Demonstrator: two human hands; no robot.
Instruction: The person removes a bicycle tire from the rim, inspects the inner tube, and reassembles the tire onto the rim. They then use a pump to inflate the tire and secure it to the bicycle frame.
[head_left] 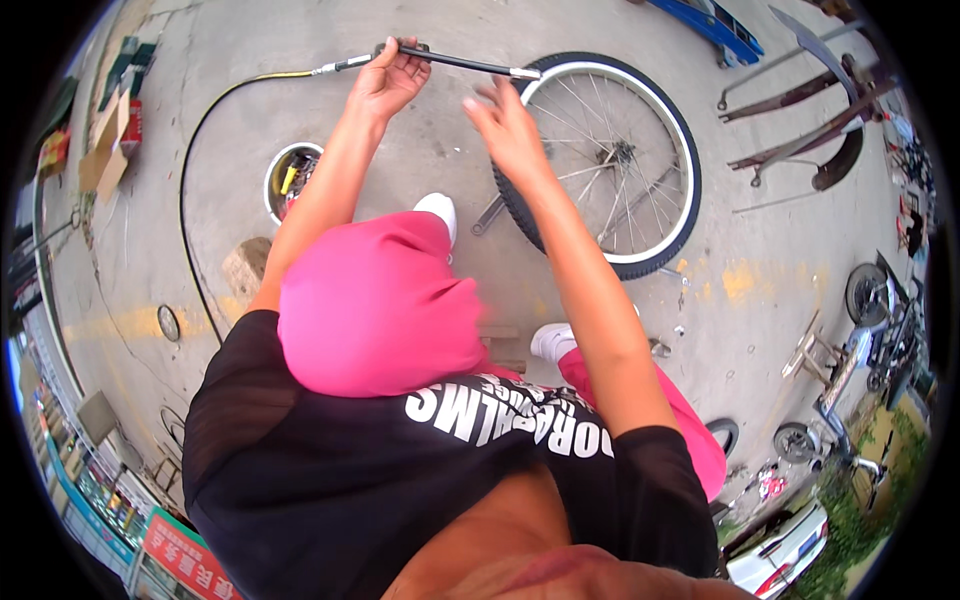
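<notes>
Black shirt (290, 470) nearest us; left hand (390, 82) grips the black hose (465, 62) — right hand (515, 135) loosely spread near its tip (524, 73) — we'd steady that end first.

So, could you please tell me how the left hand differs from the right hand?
The left hand grips the air hose, while the right hand looks open, with nothing clearly held. The left hand shows its palm side; the right hand shows its back. The right hand overlaps the bicycle wheel in view; the left hand is clear of it. Both hands are bare and reach forward.
</notes>
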